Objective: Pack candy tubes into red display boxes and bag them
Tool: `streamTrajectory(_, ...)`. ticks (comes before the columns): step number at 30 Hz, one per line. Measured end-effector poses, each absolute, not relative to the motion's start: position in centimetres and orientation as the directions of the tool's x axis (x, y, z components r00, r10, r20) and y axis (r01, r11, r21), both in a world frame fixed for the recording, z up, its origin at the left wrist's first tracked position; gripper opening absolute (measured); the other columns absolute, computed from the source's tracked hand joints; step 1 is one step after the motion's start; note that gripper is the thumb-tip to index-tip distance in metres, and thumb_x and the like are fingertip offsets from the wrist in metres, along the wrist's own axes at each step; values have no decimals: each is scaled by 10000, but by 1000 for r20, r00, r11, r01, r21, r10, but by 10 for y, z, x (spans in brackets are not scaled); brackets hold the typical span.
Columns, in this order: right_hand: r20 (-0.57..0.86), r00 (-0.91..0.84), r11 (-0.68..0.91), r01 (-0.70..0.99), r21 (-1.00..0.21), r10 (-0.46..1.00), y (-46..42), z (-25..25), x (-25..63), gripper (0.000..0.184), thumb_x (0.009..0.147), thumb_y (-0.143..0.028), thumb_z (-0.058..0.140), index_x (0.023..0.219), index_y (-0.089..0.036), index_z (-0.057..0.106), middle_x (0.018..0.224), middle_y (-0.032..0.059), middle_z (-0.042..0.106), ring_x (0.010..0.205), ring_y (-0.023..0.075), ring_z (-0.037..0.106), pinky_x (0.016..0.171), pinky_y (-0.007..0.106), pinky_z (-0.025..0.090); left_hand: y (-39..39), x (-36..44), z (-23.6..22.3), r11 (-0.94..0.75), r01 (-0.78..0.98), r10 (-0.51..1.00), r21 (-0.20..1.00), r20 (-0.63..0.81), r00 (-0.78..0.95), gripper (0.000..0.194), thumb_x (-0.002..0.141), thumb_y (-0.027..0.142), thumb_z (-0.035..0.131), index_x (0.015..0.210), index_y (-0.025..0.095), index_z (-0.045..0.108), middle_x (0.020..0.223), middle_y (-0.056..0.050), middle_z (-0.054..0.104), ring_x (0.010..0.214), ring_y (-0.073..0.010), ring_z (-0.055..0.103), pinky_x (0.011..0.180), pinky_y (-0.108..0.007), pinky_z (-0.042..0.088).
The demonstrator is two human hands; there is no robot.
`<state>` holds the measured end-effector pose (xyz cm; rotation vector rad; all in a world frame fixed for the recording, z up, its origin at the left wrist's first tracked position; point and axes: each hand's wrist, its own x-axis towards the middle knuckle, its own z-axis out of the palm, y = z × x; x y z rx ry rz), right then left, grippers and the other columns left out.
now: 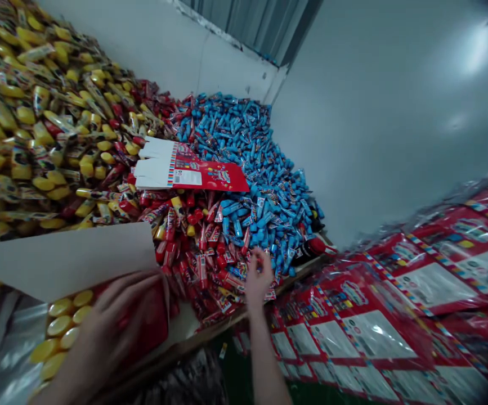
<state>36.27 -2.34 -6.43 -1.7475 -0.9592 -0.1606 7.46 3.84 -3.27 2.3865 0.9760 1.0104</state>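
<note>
My left hand (pixel 108 326), smeared by motion, lies over an open carton (pixel 70 253) at the lower left. Its fingers are stretched out against the carton's red side; the thumb side is partly hidden. Yellow round caps (pixel 60 325) stand in rows inside the carton beside that hand. My right hand (pixel 258 281) reaches over the near edge of the heap, its fingers curled at the border of the red wrapped tubes (pixel 204 270) and the blue wrapped tubes (pixel 244 216). Whatever lies within those fingers is too small and blurred to name.
A flattened red and white carton (pixel 210 173) lies on the heap. Yellow wrapped bottles (pixel 19 152) pile up at the left. Film-wrapped red cartons (pixel 379 315) are stacked at the right, past the wooden edge (pixel 227 320). A dark bottle with red cap (pixel 311 248) lies near the corner.
</note>
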Motion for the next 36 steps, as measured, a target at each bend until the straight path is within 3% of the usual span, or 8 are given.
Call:
streamTrajectory(3, 400, 560, -380, 811, -445, 726, -21, -59, 448, 390, 777, -119, 415, 1135, -166, 562, 1163, 134, 523, 1119, 231, 508, 959, 414, 431, 57, 165, -9, -836, 338, 515, 432, 407, 754, 296, 929, 239, 383, 1101, 234, 624, 1061, -72, 657, 967, -206, 619, 829, -353, 530)
streamTrajectory(7, 234, 457, -367, 865, -342, 858, -8, -64, 489, 627, 692, -75, 503, 1305, -194, 447, 1230, 114, 462, 1058, 207, 556, 872, 333, 488, 80, 280, -15, -941, 307, 326, 140, 145, 934, 297, 870, 137, 459, 1133, 140, 597, 1148, -134, 617, 1087, -249, 559, 922, -390, 442)
streamTrajectory(11, 166, 398, -362, 908, -211, 902, 11, -75, 481, 752, 695, -41, 527, 1398, -257, 372, 1385, 112, 349, 1152, 252, 501, 897, 355, 468, 88, 345, -46, -916, 390, 397, 96, 66, 915, 454, 781, 135, 591, 1230, 89, 540, 1366, -226, 466, 1138, -332, 531, 935, -490, 410)
streamTrajectory(14, 177, 387, -376, 922, -94, 905, 21, -82, 479, 732, 742, -73, 552, 1417, -268, 349, 1447, 119, 279, 1191, 296, 450, 918, 398, 447, 91, 357, -63, -896, 437, 441, 77, 46, 896, 507, 775, 111, 578, 1276, 96, 498, 1399, -236, 421, 1146, -364, 512, 891, -529, 425)
streamTrajectory(21, 193, 315, -339, 935, 106, 929, 24, -90, 487, 553, 834, -198, 560, 1364, -275, 426, 1473, 115, 277, 1150, 297, 458, 913, 438, 432, 125, 336, -59, -930, 358, 365, 78, 115, 924, 477, 754, 6, 481, 1221, 101, 488, 1239, -170, 500, 1091, -263, 509, 878, -388, 466)
streamTrajectory(28, 253, 328, -341, 940, 8, 910, 24, -89, 483, 585, 770, -192, 588, 1335, -213, 434, 1503, 108, 252, 1149, 306, 457, 923, 452, 441, 152, 362, -45, -981, 184, 191, 53, 204, 960, 535, 807, 49, 454, 1315, 213, 428, 1363, -106, 409, 1200, -247, 433, 994, -374, 403)
streamTrajectory(32, 364, 368, -302, 926, -226, 856, 21, -87, 488, 520, 729, -125, 551, 1242, -178, 493, 1459, 113, 316, 1258, 269, 405, 997, 389, 422, 140, 387, -53, -982, 188, 190, 28, 190, 963, 424, 815, 69, 495, 1232, 141, 512, 1315, -139, 466, 1220, -260, 432, 1013, -373, 392)
streamTrajectory(36, 472, 437, -195, 857, -477, 765, 15, -88, 498, 388, 730, -137, 512, 1113, -185, 549, 1356, 120, 411, 1253, 215, 432, 1015, 339, 414, 132, 403, -56, -966, 258, 259, 26, 144, 955, 306, 840, 60, 458, 1109, 118, 591, 1185, -156, 550, 1102, -269, 527, 878, -374, 473)
